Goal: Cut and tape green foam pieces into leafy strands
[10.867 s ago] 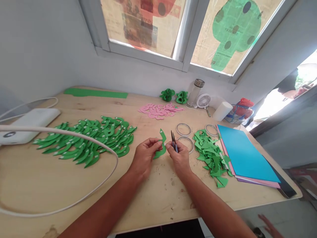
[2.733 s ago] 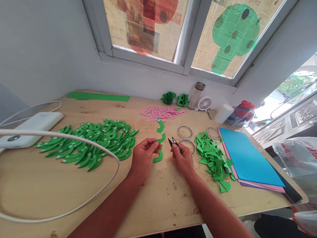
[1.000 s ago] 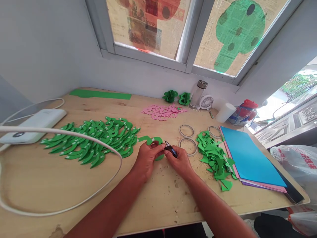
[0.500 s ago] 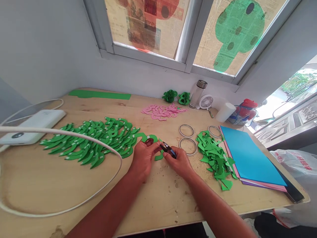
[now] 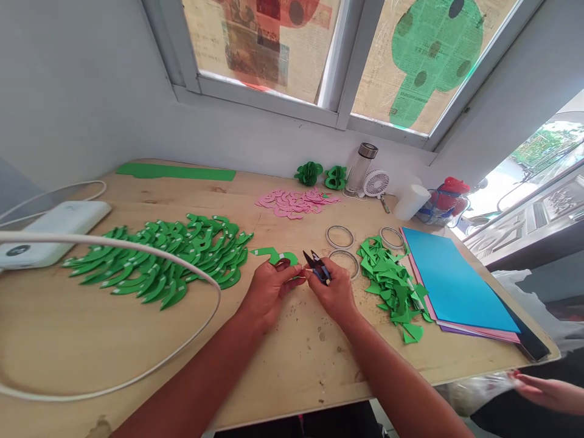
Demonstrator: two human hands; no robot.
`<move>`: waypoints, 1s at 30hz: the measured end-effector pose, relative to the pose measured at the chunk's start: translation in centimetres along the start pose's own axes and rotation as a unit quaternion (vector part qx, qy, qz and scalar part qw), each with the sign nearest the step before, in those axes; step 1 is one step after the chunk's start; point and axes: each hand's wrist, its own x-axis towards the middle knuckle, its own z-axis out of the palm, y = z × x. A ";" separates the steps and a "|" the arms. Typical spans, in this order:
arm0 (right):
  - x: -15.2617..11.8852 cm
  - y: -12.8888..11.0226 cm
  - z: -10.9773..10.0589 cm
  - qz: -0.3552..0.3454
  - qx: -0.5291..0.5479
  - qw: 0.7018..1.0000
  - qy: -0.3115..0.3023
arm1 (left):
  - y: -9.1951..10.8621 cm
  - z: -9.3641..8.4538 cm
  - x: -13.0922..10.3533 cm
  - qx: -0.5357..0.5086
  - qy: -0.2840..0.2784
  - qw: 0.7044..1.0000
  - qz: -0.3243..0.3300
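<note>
Between its thumb and fingers, my left hand [image 5: 269, 289] pinches a curved green paper piece [image 5: 287, 258] with small white tape patches. Small dark snips [image 5: 316, 266] are held in my right hand [image 5: 335, 292], blades apart and pointing up to the left. The fingertips of both hands meet at the right end of the green piece; what lies between them is too small to make out. A large heap of curved green pieces [image 5: 159, 258] is left of my hands. Several tape rolls [image 5: 340, 236] lie to the right, beside green paper scraps [image 5: 392, 283].
Pink cutouts [image 5: 296, 202], green paper ornaments [image 5: 309, 173], a bottle [image 5: 362, 167] and a small fan [image 5: 376, 183] stand or lie at the back. Coloured sheets [image 5: 456, 280] are at right, a white power bank [image 5: 55, 234] and cable at left. Another person's hand [image 5: 547, 392] shows lower right.
The snips have come away from the green piece, their blades now apart and raised. My right fingertips have moved to my left ones. Another person's hand has appeared at the lower right.
</note>
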 end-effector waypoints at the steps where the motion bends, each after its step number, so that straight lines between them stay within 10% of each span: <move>1: -0.1 0.1 0.0 -0.005 -0.003 1.000 -0.005 | 0.0 0.0 0.0 0.001 -0.007 1.000 -0.002; 30: -0.1 0.9 0.3 -0.129 -0.116 0.984 0.037 | -0.1 -0.1 0.0 0.012 -0.005 1.000 0.003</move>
